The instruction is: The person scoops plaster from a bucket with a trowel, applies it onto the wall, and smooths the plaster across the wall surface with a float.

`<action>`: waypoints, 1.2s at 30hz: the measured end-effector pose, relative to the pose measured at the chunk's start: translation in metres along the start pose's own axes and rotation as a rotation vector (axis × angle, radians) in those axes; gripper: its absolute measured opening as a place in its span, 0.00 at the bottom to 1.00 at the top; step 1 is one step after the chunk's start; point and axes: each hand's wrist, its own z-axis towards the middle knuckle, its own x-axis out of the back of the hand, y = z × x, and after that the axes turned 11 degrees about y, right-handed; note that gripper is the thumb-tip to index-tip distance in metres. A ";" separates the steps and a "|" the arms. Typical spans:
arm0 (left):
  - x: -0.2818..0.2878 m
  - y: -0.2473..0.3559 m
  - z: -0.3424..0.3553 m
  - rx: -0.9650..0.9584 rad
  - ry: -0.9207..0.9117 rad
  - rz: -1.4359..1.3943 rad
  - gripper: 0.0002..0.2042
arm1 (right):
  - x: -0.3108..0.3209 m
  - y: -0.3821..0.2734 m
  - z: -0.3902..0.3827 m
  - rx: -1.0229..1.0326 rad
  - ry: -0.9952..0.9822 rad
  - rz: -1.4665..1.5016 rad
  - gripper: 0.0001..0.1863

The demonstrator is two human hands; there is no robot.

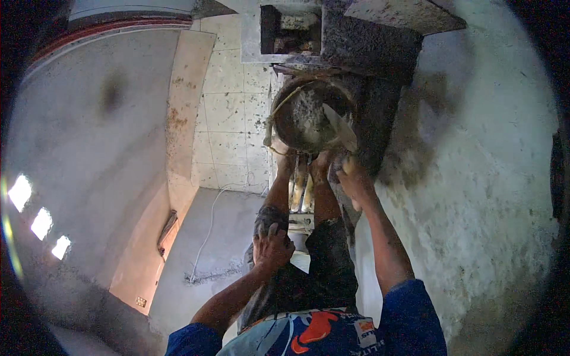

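Head view: the trowel (341,127) is gripped in the right hand (354,180), its blade angled over the far bucket (287,123), presumably so drips are caught; the left hand (273,248), holding nothing, is rested on the left knee (271,218), apparently for support.

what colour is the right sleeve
The right sleeve is dark blue, best seen in the head view.

the view is dim and grainy, white patches (41,223) glaring at left (edges bow into black).
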 end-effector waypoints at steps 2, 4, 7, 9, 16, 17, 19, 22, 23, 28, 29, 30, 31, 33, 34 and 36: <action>-0.008 -0.002 -0.003 -0.018 0.092 0.008 0.21 | -0.020 0.026 -0.001 -0.206 0.080 0.000 0.17; 0.001 0.006 0.002 -0.026 0.049 -0.002 0.21 | -0.044 0.054 0.005 -0.418 0.166 -0.003 0.21; 0.002 0.010 0.003 -0.046 0.042 -0.001 0.21 | -0.065 0.043 0.066 -0.581 0.113 0.129 0.22; 0.007 0.019 0.007 -0.093 0.034 -0.048 0.22 | -0.082 0.034 0.091 -0.773 0.101 0.694 0.22; 0.005 0.000 -0.003 -0.050 0.074 -0.002 0.22 | -0.047 -0.031 0.030 -0.562 -0.005 0.526 0.24; 0.002 0.000 -0.002 -0.045 0.105 0.013 0.22 | -0.054 -0.024 0.003 -0.593 0.052 0.386 0.24; -0.003 0.006 -0.007 -0.057 0.116 0.013 0.22 | -0.077 0.012 -0.052 -0.876 0.013 0.492 0.24; -0.004 0.006 0.000 -0.041 0.057 -0.017 0.22 | -0.098 0.040 -0.061 -0.726 0.444 0.399 0.27; -0.004 0.004 -0.001 -0.069 0.086 -0.004 0.22 | -0.099 0.040 -0.038 -0.558 0.469 0.204 0.27; -0.005 0.003 -0.001 -0.121 0.098 -0.018 0.22 | -0.085 0.023 0.084 -0.806 -0.058 1.077 0.19; -0.003 0.006 0.002 -0.123 0.076 -0.009 0.22 | -0.089 0.026 0.087 -0.853 -0.099 1.306 0.17; -0.002 0.010 0.006 -0.129 0.053 -0.004 0.22 | -0.091 0.030 0.092 -0.911 -0.137 1.526 0.16; 0.003 0.006 0.002 -0.109 0.075 -0.001 0.22 | -0.089 0.025 0.084 -0.757 -0.343 1.947 0.15; 0.004 -0.003 -0.002 -0.083 0.074 0.023 0.21 | -0.070 0.007 0.066 -0.785 -0.523 2.525 0.15; 0.003 -0.002 0.000 -0.088 0.080 0.030 0.21 | -0.059 0.008 0.054 -0.785 -0.529 2.520 0.15; 0.003 0.003 0.002 -0.079 0.057 0.019 0.21 | -0.037 0.016 0.025 -0.864 -0.339 2.455 0.14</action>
